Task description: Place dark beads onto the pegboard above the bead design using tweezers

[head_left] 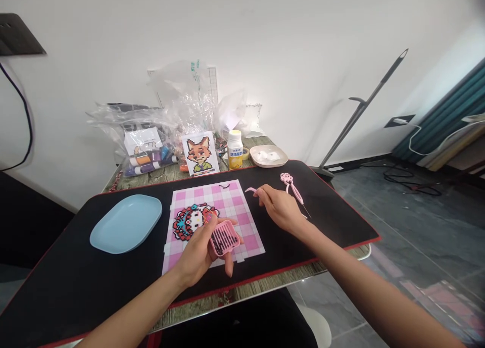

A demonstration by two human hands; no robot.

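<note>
My left hand (200, 249) holds a small pink ridged tray (225, 238) with rows of black beads in it. The tray is above the lower part of a pink-and-white checked board (248, 227). On that board lies a bead picture of a cartoon face (195, 219), partly covered by my left hand. A short curved line of dark beads (224, 186) lies near the board's top edge. My right hand (278, 204) pinches pale pink curved tweezers (250, 190), their tip pointing left just beyond the board's right edge. Whether the tip grips a bead is too small to tell.
A light blue tray (127, 221) lies left on the black mat (76, 257). A pink flower-handled tool (291, 186) lies right. Behind stand a fox picture card (200, 153), a white-and-yellow bottle (235, 151), a beige dish (282, 158) and plastic bags (132, 118).
</note>
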